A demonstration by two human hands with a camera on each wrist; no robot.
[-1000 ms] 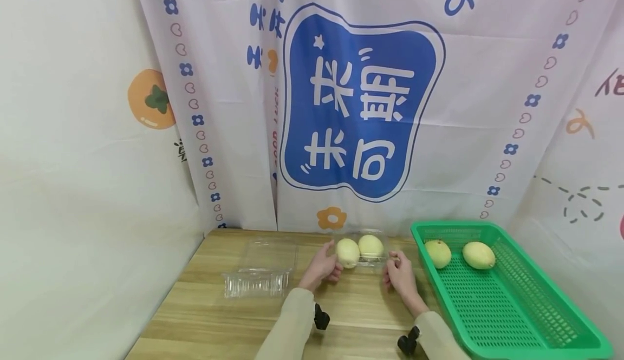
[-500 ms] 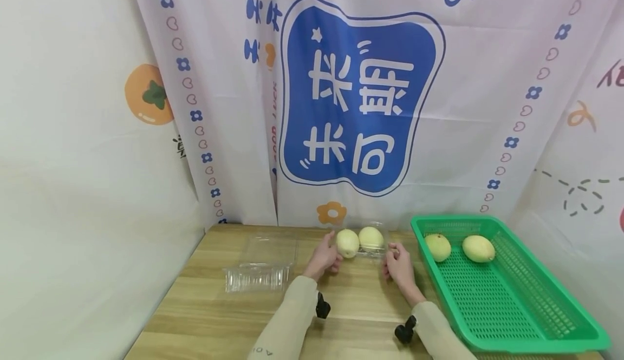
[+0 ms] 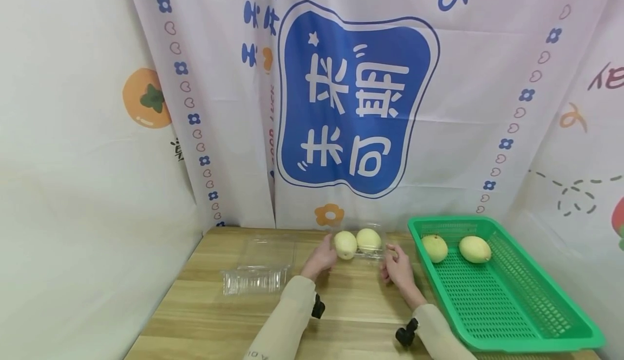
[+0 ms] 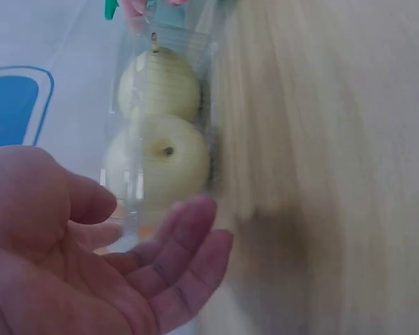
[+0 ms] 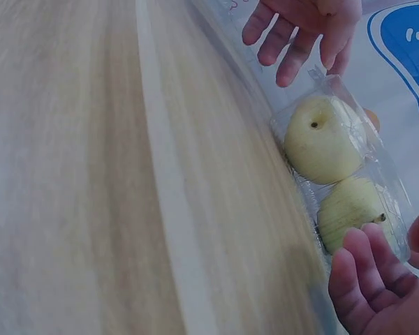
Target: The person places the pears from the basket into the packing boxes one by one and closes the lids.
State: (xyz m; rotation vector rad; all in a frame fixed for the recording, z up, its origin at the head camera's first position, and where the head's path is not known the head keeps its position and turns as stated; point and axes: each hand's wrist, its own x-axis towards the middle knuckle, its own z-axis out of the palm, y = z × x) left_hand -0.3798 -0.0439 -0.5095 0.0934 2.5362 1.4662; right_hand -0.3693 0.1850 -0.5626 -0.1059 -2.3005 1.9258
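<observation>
Your right hand (image 3: 400, 270) is at 1 o'clock, your left hand (image 3: 320, 257) at 11, fingers loosely bent, thumbs spread away. I can't tell if they touch the clear box (image 3: 364, 252) at 12, holding two pears (image 3: 368, 239).

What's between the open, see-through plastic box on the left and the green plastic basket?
Left to right in the head view: left hand, clear plastic box with two round pale-yellow fruits, right hand.
</observation>
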